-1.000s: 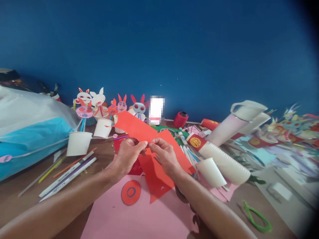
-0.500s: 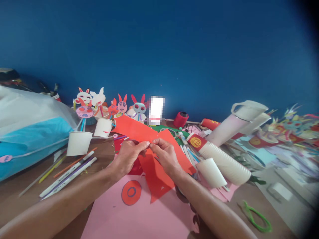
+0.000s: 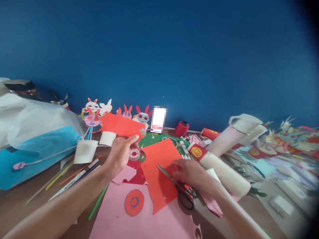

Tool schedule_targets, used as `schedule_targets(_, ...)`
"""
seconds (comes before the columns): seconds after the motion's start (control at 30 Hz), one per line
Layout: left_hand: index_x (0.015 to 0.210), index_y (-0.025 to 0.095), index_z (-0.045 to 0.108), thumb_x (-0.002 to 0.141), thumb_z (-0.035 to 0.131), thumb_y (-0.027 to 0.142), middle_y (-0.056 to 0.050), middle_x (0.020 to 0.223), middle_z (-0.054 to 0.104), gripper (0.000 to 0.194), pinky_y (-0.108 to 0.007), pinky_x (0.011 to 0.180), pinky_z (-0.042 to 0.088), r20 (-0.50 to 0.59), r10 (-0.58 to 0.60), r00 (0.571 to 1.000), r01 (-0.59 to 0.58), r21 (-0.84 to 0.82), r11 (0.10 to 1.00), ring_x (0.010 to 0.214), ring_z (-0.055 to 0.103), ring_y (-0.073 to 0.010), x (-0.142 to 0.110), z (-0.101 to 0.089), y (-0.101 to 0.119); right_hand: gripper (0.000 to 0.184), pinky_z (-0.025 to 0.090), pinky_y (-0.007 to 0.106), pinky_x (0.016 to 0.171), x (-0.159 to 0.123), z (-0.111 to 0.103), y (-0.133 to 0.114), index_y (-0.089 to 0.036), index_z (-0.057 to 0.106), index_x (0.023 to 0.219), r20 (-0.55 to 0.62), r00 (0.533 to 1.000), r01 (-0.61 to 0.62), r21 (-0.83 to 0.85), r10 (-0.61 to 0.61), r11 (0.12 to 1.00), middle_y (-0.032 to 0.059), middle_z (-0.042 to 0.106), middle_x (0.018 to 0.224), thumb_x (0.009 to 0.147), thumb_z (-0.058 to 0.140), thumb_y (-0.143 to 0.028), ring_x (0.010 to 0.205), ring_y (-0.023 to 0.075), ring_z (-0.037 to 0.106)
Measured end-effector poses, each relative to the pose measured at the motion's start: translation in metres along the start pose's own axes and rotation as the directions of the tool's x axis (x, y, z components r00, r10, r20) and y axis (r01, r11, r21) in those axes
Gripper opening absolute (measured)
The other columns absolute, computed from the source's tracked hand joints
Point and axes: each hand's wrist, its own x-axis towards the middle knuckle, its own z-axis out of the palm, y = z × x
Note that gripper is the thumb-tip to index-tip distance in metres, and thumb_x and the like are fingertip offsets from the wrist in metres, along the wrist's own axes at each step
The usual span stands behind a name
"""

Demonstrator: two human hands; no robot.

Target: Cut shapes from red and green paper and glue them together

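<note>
My left hand (image 3: 121, 153) is raised above the table and pinches a torn-off strip of red paper (image 3: 119, 125) by its right end. The larger red sheet (image 3: 158, 166) lies flat on a pink sheet (image 3: 139, 220) that bears a red circle (image 3: 134, 202). My right hand (image 3: 190, 173) is low over the red sheet's right edge, on top of black-handled scissors (image 3: 185, 196) whose blades point left. That hand is blurred, so its grip is unclear.
A roll of tape (image 3: 134, 154) sits just below my left hand. Paper-cup bunny figures (image 3: 127, 114) line the blue wall, with white cups (image 3: 84, 151), pens (image 3: 74, 177), a red spool (image 3: 181, 128), a stack of cups (image 3: 224, 169), a white jug (image 3: 239, 131) and a blue-white bag (image 3: 32, 139).
The red paper, held by both hands before, is now in two pieces. My left hand lifted the strip away leftward; my right hand dropped onto the scissors. The view tilted slightly.
</note>
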Motion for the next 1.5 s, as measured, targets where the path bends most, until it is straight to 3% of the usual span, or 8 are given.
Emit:
schedule_targets(0.2, 0.053, 0.014, 0.060, 0.060, 0.065, 0.024, 0.002, 0.046, 0.053, 0.013, -0.023, 0.054, 0.039, 0.002, 0.013, 1.000, -0.013, -0.115, 0.993, 0.050, 0.048, -0.0093, 0.002, -0.003, 0.008, 0.042, 0.028, 0.025, 0.058, -0.030, 0.006, 0.008, -0.026, 0.054, 0.108, 0.151, 0.986, -0.040, -0.154, 0.063, 0.987, 0.0004, 0.062, 0.079, 0.066, 0.057, -0.026, 0.071, 0.0185, 0.056)
schedule_targets(0.4, 0.054, 0.013, 0.060, 0.062, 0.064, 0.022, 0.002, 0.049, 0.053, 0.013, -0.023, 0.057, 0.038, 0.031, 0.052, 0.998, -0.046, -0.168, 0.985, 0.053, 0.048, -0.0089, 0.001, -0.005, 0.015, 0.015, 0.024, 0.027, 0.055, -0.037, 0.010, 0.000, -0.023, 0.058, 0.080, 0.075, 0.996, -0.021, -0.218, 0.038, 0.976, 0.0015, 0.060, 0.072, 0.066, 0.053, -0.025, 0.065, 0.0177, 0.054)
schedule_targets(0.67, 0.053, 0.014, 0.057, 0.061, 0.065, 0.022, 0.002, 0.050, 0.053, 0.013, -0.023, 0.056, 0.038, 0.022, 0.051, 0.998, -0.046, -0.201, 0.979, 0.052, 0.047, -0.0088, 0.005, -0.007, 0.019, 0.019, 0.026, 0.029, 0.057, -0.048, 0.020, 0.007, -0.023, 0.059, 0.074, 0.067, 0.994, -0.062, -0.333, 0.089, 0.941, 0.0043, 0.065, 0.067, 0.062, 0.047, -0.015, 0.067, 0.0235, 0.057)
schedule_targets(0.77, 0.051, 0.014, 0.056, 0.062, 0.065, 0.022, 0.002, 0.049, 0.052, 0.017, -0.024, 0.058, 0.039, 0.016, 0.048, 0.999, -0.044, -0.213, 0.976, 0.053, 0.047, -0.0093, 0.007, -0.009, 0.021, 0.020, 0.031, 0.030, 0.058, -0.052, 0.002, 0.006, -0.027, 0.062, 0.074, 0.082, 0.996, -0.031, -0.181, 0.046, 0.983, 0.0029, 0.065, 0.065, 0.065, 0.047, -0.017, 0.063, 0.0215, 0.057)
schedule_targets(0.87, 0.054, 0.013, 0.058, 0.063, 0.065, 0.022, 0.001, 0.051, 0.052, 0.015, -0.024, 0.057, 0.039, 0.028, 0.024, 0.999, -0.017, -0.257, 0.966, 0.053, 0.047, -0.0090, 0.007, -0.010, 0.023, 0.016, 0.037, 0.029, 0.053, -0.059, -0.015, 0.004, -0.028, 0.065, 0.081, 0.134, 0.990, -0.063, 0.229, 0.033, 0.971, 0.0063, 0.066, 0.071, 0.068, 0.056, -0.030, 0.059, 0.0202, 0.058)
schedule_targets(1.03, 0.055, 0.013, 0.057, 0.065, 0.064, 0.021, 0.002, 0.054, 0.050, 0.015, -0.023, 0.055, 0.039, 0.105, -0.110, 0.988, 0.141, -0.363, 0.921, 0.054, 0.046, -0.0079, 0.002, -0.012, 0.024, 0.038, 0.037, 0.028, 0.049, -0.039, -0.009, -0.011, -0.025, 0.058, 0.089, 0.099, 0.986, -0.019, 0.866, -0.134, 0.499, 0.0069, 0.058, 0.063, 0.066, 0.059, -0.056, 0.055, 0.0181, 0.054)
schedule_targets(1.27, 0.059, 0.013, 0.059, 0.062, 0.066, 0.017, 0.002, 0.058, 0.054, 0.009, -0.022, 0.055, 0.041, 0.085, -0.172, 0.981, 0.191, -0.447, 0.874, 0.054, 0.047, -0.0072, -0.001, -0.009, 0.028, 0.064, 0.039, 0.033, 0.070, 0.037, 0.022, -0.053, -0.026, 0.049, 0.109, -0.106, 0.903, 0.307, 0.837, -0.416, 0.453, 0.0057, 0.049, 0.082, 0.063, 0.048, -0.071, 0.073, 0.0200, 0.047)
schedule_targets(1.5, 0.058, 0.012, 0.057, 0.060, 0.068, 0.024, 0.002, 0.049, 0.053, 0.016, -0.021, 0.046, 0.035, 0.048, -0.258, 0.965, 0.258, -0.359, 0.897, 0.048, 0.048, -0.0087, -0.002, 0.000, 0.015, 0.061, 0.042, 0.033, 0.070, 0.050, 0.061, -0.066, -0.022, 0.045, 0.111, -0.179, 0.905, 0.388, 0.720, -0.385, 0.576, 0.0045, 0.049, 0.083, 0.070, 0.045, -0.066, 0.073, 0.0183, 0.047)
